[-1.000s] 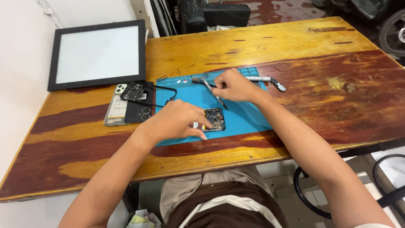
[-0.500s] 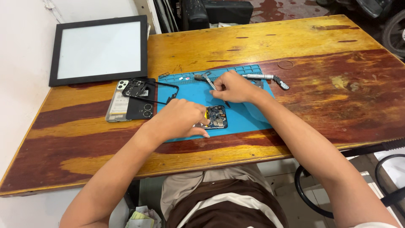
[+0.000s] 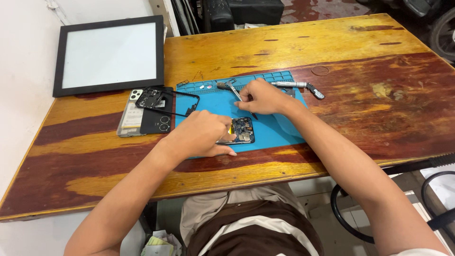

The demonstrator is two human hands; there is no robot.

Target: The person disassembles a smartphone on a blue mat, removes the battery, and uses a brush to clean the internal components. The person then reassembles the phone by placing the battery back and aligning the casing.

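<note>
Pinning the circuit board (image 3: pixel 242 130) to the blue mat (image 3: pixel 279 130), your left hand (image 3: pixel 201 135) presses flat, fingers together. Your right hand (image 3: pixel 263 97), just beyond, pinches tweezers (image 3: pixel 234 90); the phone frame (image 3: pixel 166 102) lies left, the mat's tray slots (image 3: pixel 265 77) holding tiny parts.

screen (image 3: pixel 110 55) — black-framed, pale rectangle (tilted) | table's far left corner | beside white wall

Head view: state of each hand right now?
Left hand: fingers pressed on the opened phone, pinning it to the blue mat.
Right hand: closed around tweezers.
</note>
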